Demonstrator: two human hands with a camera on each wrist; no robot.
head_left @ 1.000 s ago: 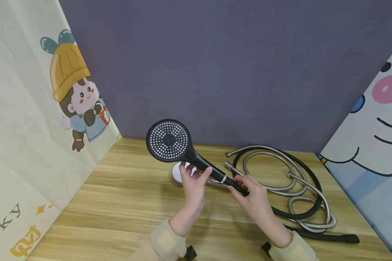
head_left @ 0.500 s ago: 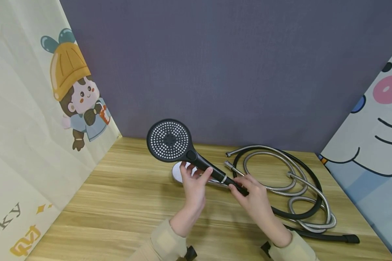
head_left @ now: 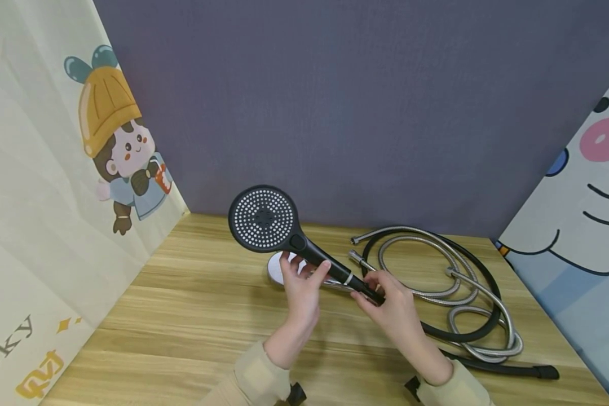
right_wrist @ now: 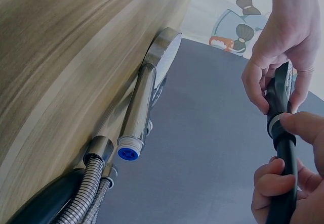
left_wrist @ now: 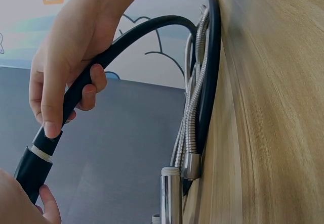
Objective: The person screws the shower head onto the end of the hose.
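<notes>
A black handheld shower head (head_left: 263,219) is held up above the table, its round spray face toward the head camera. My left hand (head_left: 303,299) grips its handle from below. At the handle's lower end, my right hand (head_left: 398,307) pinches the connector of a black hose (left_wrist: 83,85). The right wrist view has that hand's thumb by the joint and its other fingers curled round the hose. A pale ring (left_wrist: 41,153) shows between handle and connector; how tightly they are joined I cannot tell. Behind the hands lies a chrome shower head (right_wrist: 136,107) with a threaded end.
Silver metal hoses (head_left: 462,270) lie coiled on the right of the wooden table (head_left: 182,316), tangled with the black hose's loop. The black hose's other end (head_left: 545,371) rests near the front right. A grey panel (head_left: 335,113) stands behind, with printed sheets at both sides.
My right thumb and fingers have shifted slightly on the hose connector. The left hand and the black shower head stay almost still.
</notes>
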